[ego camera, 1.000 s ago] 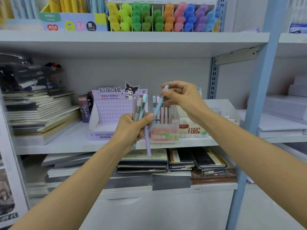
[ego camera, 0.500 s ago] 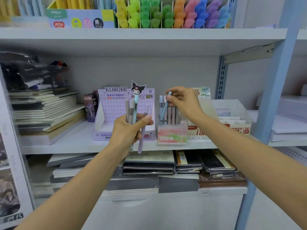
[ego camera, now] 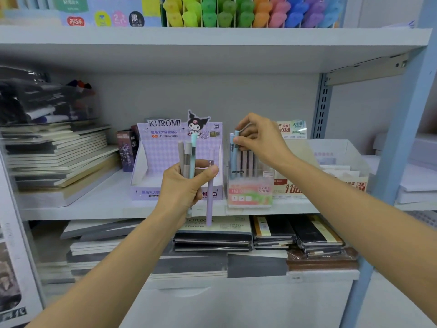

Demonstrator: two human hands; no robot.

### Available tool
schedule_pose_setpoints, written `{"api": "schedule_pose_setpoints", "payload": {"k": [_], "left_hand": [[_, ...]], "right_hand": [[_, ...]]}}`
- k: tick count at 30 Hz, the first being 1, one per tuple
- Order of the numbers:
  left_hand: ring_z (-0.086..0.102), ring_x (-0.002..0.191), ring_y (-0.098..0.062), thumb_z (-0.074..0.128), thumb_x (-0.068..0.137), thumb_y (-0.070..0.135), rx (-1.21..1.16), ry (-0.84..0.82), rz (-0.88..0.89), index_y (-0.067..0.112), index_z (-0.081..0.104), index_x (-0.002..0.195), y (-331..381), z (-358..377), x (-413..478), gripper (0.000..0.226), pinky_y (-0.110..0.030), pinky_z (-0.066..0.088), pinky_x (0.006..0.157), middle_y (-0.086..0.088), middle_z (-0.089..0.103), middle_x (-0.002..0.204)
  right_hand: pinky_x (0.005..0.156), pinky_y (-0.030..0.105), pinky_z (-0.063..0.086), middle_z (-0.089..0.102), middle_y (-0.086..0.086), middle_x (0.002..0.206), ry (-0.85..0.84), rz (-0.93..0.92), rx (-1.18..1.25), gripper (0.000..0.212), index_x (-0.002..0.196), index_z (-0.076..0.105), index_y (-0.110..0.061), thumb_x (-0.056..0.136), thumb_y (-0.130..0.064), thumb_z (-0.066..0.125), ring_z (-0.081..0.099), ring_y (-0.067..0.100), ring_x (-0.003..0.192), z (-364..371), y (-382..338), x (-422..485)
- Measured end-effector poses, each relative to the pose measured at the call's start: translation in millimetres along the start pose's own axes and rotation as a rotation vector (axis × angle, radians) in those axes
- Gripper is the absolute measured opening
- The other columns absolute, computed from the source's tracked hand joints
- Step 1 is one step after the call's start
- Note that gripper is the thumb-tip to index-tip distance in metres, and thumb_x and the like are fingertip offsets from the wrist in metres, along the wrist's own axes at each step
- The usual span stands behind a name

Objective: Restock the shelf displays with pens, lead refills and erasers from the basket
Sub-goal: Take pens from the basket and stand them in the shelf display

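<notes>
Gripping a pen bundle (ego camera: 187, 157) in left hand (ego camera: 185, 189); pinching top of blue pen (ego camera: 236, 157) in display box (ego camera: 249, 189) with right hand (ego camera: 262, 140).

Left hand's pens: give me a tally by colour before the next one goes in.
grey pens: 2
teal pen: 1
lilac pen: 1
Total gripped in the left hand: 4

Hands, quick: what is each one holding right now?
Left hand: closed around a bunch of pens.
Right hand: pinching the top of a blue pen in the clear display box.
</notes>
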State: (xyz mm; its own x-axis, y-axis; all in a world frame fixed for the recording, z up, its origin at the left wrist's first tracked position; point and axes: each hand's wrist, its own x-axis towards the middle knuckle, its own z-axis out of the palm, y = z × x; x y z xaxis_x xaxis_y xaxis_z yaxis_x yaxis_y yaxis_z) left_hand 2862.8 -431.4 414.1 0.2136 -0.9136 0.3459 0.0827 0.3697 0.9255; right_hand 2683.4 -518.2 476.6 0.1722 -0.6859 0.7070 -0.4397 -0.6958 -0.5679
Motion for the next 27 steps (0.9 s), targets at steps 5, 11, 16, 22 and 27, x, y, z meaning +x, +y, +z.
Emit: {"api": "schedule_pose_setpoints", "payload": {"k": [5, 11, 16, 22, 27], "left_hand": [[0.041, 0.035, -0.007, 0.080, 0.077, 0.018, 0.033, -0.002, 0.029, 0.010, 0.064, 0.085, 1.0, 3.0, -2.7, 0.019, -0.014, 0.034, 0.035, 0.009, 0.060, 0.051], [0.043, 0.035, -0.005, 0.080, 0.077, 0.016, 0.047, -0.020, 0.058, 0.010, 0.064, 0.082, 3.9, 8.0, -7.9, 0.017, -0.014, 0.035, 0.036, 0.010, 0.062, 0.053], [0.042, 0.035, -0.006, 0.080, 0.078, 0.015, 0.030, -0.054, 0.070, 0.008, 0.065, 0.084, 5.2, 21.5, -11.1, 0.018, -0.014, 0.034, 0.036, 0.008, 0.058, 0.049], [0.042, 0.036, -0.007, 0.065, 0.091, 0.034, -0.014, -0.086, -0.070, 0.010, 0.065, 0.095, 9.2, 25.3, -13.3, 0.024, -0.017, 0.029, 0.033, 0.003, 0.074, 0.078], [0.040, 0.039, -0.007, 0.059, 0.095, 0.027, -0.038, -0.082, -0.191, 0.012, 0.057, 0.103, 12.4, 17.5, -7.6, 0.017, -0.018, 0.027, 0.033, 0.000, 0.060, 0.084]], "right_hand": [[0.073, 0.030, 0.046, 0.056, -0.007, 0.081, -0.030, -0.072, -0.366, 0.016, 0.098, 0.072, -0.013, 0.084, -0.018, 0.075, 0.055, 0.012, 0.076, 8.9, -0.4, 2.6], [0.071, 0.021, 0.048, 0.064, -0.006, 0.087, 0.023, -0.033, -0.038, 0.020, 0.099, 0.069, -0.019, 0.091, -0.036, 0.064, 0.057, 0.005, 0.077, -6.6, -21.1, -17.0], [0.070, 0.021, 0.053, 0.071, 0.004, 0.083, -0.299, 0.070, 0.139, 0.028, 0.092, 0.069, -0.011, 0.084, -0.037, 0.071, 0.064, 0.008, 0.073, -10.5, -36.7, -43.1], [0.065, 0.016, 0.053, 0.073, 0.007, 0.079, -0.209, 0.078, 0.263, 0.015, 0.094, 0.072, -0.005, 0.089, -0.018, 0.067, 0.068, 0.008, 0.069, -27.0, -33.7, -46.5], [0.057, 0.017, 0.048, 0.073, 0.009, 0.084, 0.093, 0.076, 0.271, 0.020, 0.097, 0.067, 0.000, 0.097, -0.017, 0.056, 0.069, 0.010, 0.065, -51.4, -22.3, -28.7]]}}
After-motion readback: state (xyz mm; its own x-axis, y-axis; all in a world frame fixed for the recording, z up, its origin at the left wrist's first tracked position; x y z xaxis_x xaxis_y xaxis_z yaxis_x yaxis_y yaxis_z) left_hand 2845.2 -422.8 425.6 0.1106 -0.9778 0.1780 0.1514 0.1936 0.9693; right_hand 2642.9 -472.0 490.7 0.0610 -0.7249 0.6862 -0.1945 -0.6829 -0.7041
